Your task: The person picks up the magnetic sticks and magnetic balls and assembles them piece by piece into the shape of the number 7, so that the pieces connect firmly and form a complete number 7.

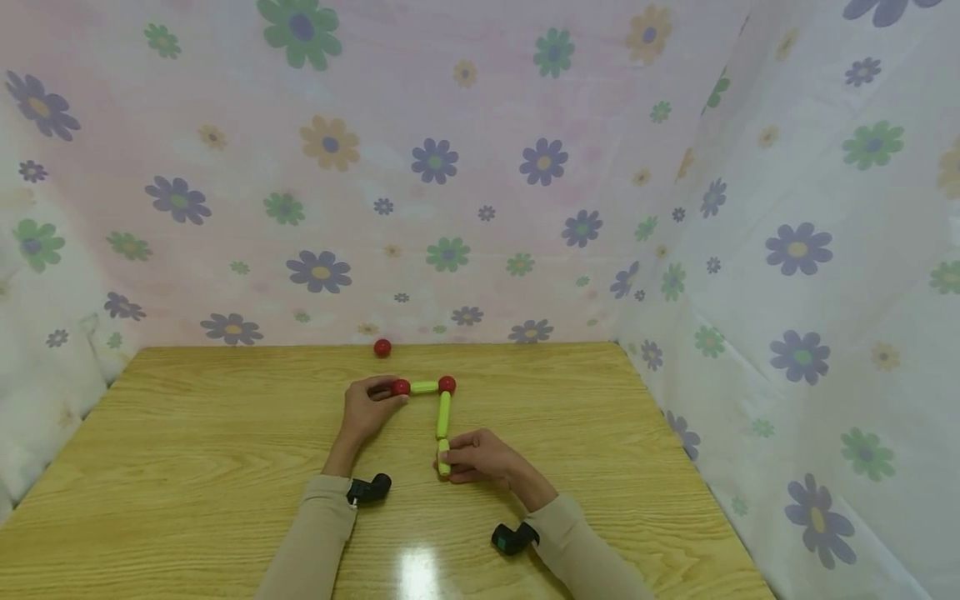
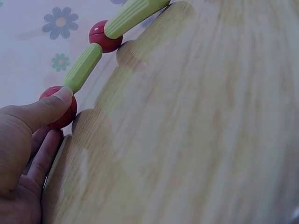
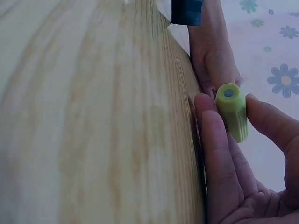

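Note:
My left hand (image 1: 367,412) pinches a red ball (image 1: 401,387) between thumb and fingers, close over the table. From that ball a short yellow-green rod (image 1: 424,387) runs right to a second red ball (image 1: 447,384). A longer yellow-green rod (image 1: 444,415) extends from the second ball toward me. At its near end is another short yellow-green rod (image 1: 445,470), pinched by my right hand (image 1: 487,458); whether the two rods touch is hard to tell. In the right wrist view, this rod (image 3: 232,109) shows a small grey disc in its end.
A loose red ball (image 1: 382,348) lies at the table's back edge. Flower-patterned cloth (image 1: 450,167) hangs behind and along the sides of the wooden table (image 1: 187,467). Black wrist cameras (image 1: 513,539) stick out from both sleeves.

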A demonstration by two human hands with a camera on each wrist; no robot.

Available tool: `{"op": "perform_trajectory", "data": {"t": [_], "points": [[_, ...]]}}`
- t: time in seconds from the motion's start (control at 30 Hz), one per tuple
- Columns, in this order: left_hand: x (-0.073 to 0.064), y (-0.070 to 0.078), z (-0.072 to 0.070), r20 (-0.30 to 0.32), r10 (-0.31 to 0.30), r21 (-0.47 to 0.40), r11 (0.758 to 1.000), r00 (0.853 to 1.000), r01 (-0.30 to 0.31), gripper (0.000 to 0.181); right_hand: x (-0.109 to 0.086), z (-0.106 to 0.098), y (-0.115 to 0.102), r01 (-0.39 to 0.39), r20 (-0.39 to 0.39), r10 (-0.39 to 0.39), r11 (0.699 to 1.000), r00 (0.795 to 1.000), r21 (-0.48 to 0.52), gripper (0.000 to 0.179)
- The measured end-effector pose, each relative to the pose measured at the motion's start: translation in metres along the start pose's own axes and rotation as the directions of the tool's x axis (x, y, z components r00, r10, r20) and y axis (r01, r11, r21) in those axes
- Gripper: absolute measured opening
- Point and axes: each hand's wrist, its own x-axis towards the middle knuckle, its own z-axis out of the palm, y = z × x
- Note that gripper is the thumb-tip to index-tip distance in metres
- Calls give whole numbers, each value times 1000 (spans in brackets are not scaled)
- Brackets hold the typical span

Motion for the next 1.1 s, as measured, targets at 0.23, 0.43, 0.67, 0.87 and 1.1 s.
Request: {"op": "perform_trajectory", "data": {"t": [0.23, 0.43, 0.67, 0.87, 1.1], "points": [[2, -7, 0, -7, -19, 20, 1000, 1000, 19, 42, 0, 3, 1, -19, -52, 20, 1000, 998, 24, 27], [3, -9, 1, -9, -39, 22, 999, 999, 39, 43, 1, 7, 1, -33, -126, 35, 999, 991, 20, 26], [4, -10, 1, -11, -27, 21, 999, 1000, 28, 42, 3, 11, -2, -46, -178, 46, 999, 983, 1, 26], [3, -6, 1, -5, -27, 18, 999, 1000, 27, 42, 5, 13, -4, -48, -231, 45, 999, 972, -10, 25], [2, -5, 0, -11, -15, 24, 1000, 1000, 16, 42, 6, 15, -5, -35, -231, 34, 999, 972, -4, 28]]}}
